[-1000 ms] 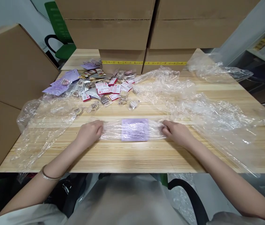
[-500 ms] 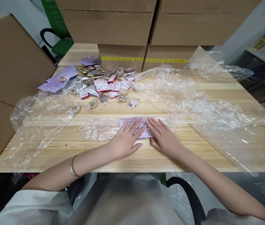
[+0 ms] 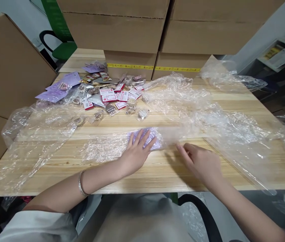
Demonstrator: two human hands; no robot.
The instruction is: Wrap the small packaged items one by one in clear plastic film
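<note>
Nearest the camera, the left hand point(image 3: 135, 154) lies flat, fingers spread wide, pressing the small lilac card wrapped in thin clear film point(image 3: 146, 138) down on the pale wooden table point(image 3: 157, 171). Just beside it, the right hand point(image 3: 203, 163) hovers low with fingers loosely curled, gripping nothing, its fingertips near the loose right edge of the film but apart from the card. To do this well, I'd judge, keep that left palm firm so the card cannot slide, and draw the film taut and flat. Further out, big crumpled sheets of clear plastic point(image 3: 208, 114) sprawl right; a scatter of red-and-white labels and small packets point(image 3: 114, 97) lies beyond, then stacked brown cardboard boxes point(image 3: 132, 30).
</note>
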